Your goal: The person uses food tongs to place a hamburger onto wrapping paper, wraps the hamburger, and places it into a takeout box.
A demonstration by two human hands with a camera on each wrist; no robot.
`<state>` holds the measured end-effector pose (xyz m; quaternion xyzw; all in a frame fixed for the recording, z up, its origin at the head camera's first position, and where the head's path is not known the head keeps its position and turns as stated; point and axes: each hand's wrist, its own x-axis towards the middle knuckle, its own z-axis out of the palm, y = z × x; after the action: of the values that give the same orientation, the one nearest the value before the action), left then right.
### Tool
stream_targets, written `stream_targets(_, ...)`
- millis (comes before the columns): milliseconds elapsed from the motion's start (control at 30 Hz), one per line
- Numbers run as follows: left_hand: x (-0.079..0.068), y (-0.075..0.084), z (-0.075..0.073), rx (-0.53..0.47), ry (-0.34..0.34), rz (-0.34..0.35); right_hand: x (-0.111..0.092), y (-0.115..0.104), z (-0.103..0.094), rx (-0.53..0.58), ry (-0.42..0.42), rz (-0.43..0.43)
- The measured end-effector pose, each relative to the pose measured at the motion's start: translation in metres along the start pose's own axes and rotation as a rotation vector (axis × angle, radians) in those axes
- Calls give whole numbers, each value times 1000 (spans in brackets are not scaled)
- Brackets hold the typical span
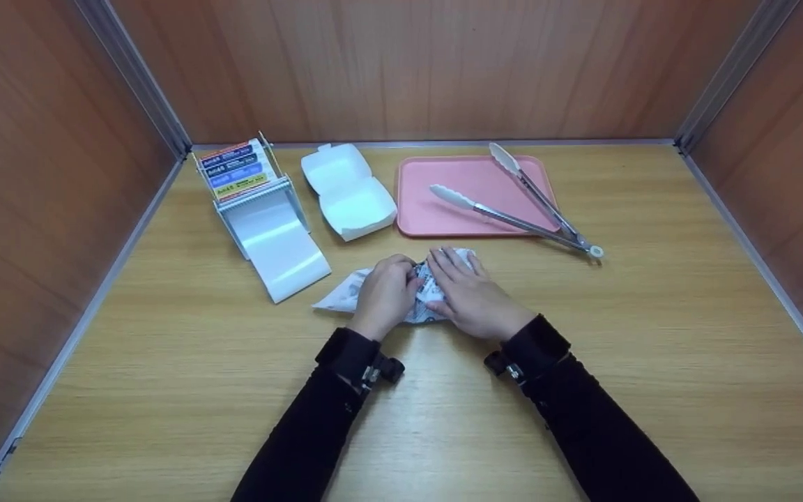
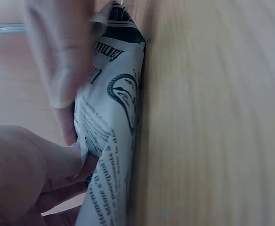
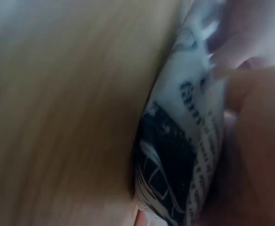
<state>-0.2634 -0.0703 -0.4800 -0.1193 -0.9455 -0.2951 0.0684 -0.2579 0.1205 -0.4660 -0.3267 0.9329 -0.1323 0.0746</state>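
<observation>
- Gripping the printed paper (image 1: 431, 286) in the left hand (image 1: 384, 296), with fingers bent and thumb pinching along an edge, as seen also from the left wrist.
- Pressing down on the same paper with the right hand (image 1: 471, 296), laid flat rather than clenched, with fingers straight, slightly spread and pointing toward 11 o'clock; blurred in the right wrist view.
- Lying near the middle of the table (image 1: 652, 314), folded into a low, long packet and tapering to a point at 9 o'clock, beyond the left hand; marked with dark lettering and a line-drawn face. Impossible to tell what, if anything, is wrapped inside.
- At 11 o'clock from the paper, spread wide on a middle fold: white clamshell box (image 1: 356, 206), showing plain white inner surfaces in both halves.
- At 1 o'clock, just beside the box: pink tray (image 1: 429, 178), bearing the splayed arms of the metal tongs (image 1: 527, 226); reaching past the rim toward 4 o'clock with the hinged end.
- At 10 o'clock: metal dispenser (image 1: 251, 192), holding a colour-banded label (image 1: 238, 167) at the far end and trailing a glossy white strip (image 1: 283, 247) toward 5 o'clock.
- At 12 o'clock, behind everything: wood-grain panel (image 1: 429, 70).
</observation>
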Motion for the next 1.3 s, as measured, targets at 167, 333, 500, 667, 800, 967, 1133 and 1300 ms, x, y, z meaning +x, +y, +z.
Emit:
stream_targets(167, 0, 1, 1, 16, -11, -9, 0, 0, 4, -21, -38, 31)
stream_targets(333, -1, -1, -2, 78, 21, -24, 3, -6, 2, -86, -73, 47)
stream_targets(500, -3, -6, -13, 120, 61, -99, 6, -9, 1, -170, -78, 73)
stream_targets(667, -4, -19, -25, 216, -7, -238, 4, -5, 0, -203, -61, 109)
stream_targets(800, -6, -28, -32, 251, -88, -327, -4, 4, -2, -171, -45, 150)
stream_targets(967, -4, -38, -34, 210, -114, -364, -12, 16, -2, -91, -21, 162)
stream_targets(1133, 0, -48, -38, 97, -159, -401, -13, 15, -3, -50, -10, 153)
stream_targets(1300, 3, -50, -44, -274, -115, -471, -12, 15, -3, -41, -9, 154)
